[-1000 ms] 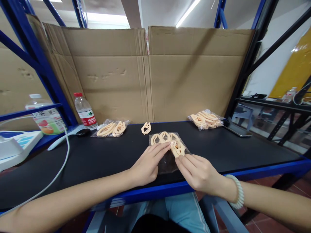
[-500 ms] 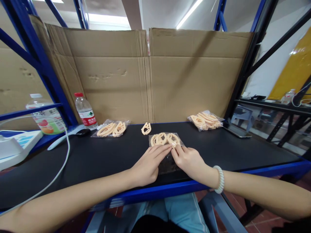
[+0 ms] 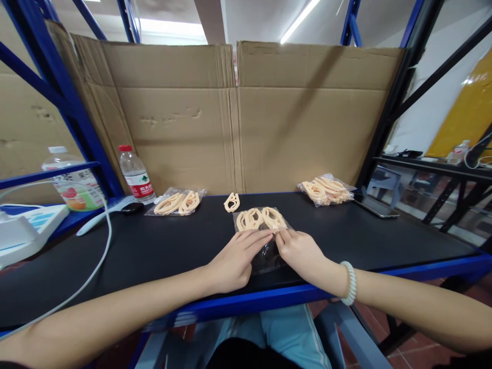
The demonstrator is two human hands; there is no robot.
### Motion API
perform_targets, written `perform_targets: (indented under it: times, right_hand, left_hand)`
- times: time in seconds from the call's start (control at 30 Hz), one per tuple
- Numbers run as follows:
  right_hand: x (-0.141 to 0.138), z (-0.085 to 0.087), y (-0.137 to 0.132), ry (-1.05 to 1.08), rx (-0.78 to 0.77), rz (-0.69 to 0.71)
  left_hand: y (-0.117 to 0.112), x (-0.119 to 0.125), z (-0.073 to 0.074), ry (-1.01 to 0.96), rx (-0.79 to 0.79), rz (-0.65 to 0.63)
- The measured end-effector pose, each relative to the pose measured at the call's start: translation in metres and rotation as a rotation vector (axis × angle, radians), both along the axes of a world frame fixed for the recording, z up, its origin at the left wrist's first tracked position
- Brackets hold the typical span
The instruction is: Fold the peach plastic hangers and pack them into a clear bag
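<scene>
In front of me on the black tabletop lies a clear plastic bag [image 3: 265, 261] with several cream-coloured loop-shaped pieces [image 3: 253, 219] in its far part. My left hand [image 3: 236, 259] rests on the bag's left side, its fingers stretched out together and the fingertips against the plastic just below the pieces. From the right, my right hand [image 3: 302, 251] pinches the bag between curled fingers, close to the left fingertips. What lies under the right fingers is hidden. Beyond the bag, one loose cream loop piece [image 3: 231, 202] sits on its own.
Filled plastic bags lie at the back left [image 3: 179, 202] and back right [image 3: 326, 189]. A red-capped water bottle [image 3: 136, 174] stands at left, near a white cable [image 3: 105, 251] and a power strip [image 3: 42, 228]. A phone [image 3: 376, 207] lies at right. Cardboard [image 3: 180, 128] walls the back.
The right fingers have shifted slightly right along the bag, and the bag has moved a little with them. The left hand stays almost in place.
</scene>
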State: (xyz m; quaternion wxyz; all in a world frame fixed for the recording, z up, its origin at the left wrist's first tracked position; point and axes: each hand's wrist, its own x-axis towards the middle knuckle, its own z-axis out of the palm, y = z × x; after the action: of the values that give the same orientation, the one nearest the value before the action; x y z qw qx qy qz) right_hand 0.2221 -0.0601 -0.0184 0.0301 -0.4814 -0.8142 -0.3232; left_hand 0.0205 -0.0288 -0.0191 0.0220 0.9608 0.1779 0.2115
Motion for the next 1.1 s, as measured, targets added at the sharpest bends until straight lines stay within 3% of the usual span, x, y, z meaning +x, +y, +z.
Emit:
perform_targets:
  times: [0.23,0.37,0.43,0.57,0.67,0.8,0.9,1.0,1.1]
  right_hand:
    - [0.011,-0.009,-0.006,0.047,0.075,0.075]
    - [0.014,-0.015,-0.007,0.053,0.080,0.146]
    - [0.013,-0.014,-0.009,0.080,0.059,0.158]
    - [0.013,0.001,-0.019,0.225,-0.027,0.270]
    - [0.020,0.026,-0.018,0.385,-0.035,0.377]
    - [0.029,0.051,0.022,0.490,-0.056,0.446]
    - [0.031,0.052,0.071,0.431,-0.149,0.419]
    - [0.028,0.046,0.116,0.366,-0.333,0.408]
    - [0.025,0.042,0.143,0.319,-0.515,0.404]
  left_hand:
    - [0.001,-0.002,0.006,-0.093,-0.045,-0.013]
    - [0.020,-0.007,0.005,-0.362,-0.164,0.196]
    - [0.034,-0.010,0.002,-0.446,-0.299,0.313]
    - [0.054,-0.011,-0.003,-0.535,-0.673,0.452]
    - [0.061,-0.009,-0.002,-0.572,-0.812,0.415]
    - [0.069,-0.009,-0.001,-0.562,-0.917,0.303]
    - [0.077,-0.012,-0.004,-0.520,-0.900,0.273]
    - [0.081,-0.016,-0.009,-0.441,-0.791,0.232]
    - [0.080,-0.018,-0.010,-0.357,-0.587,0.215]
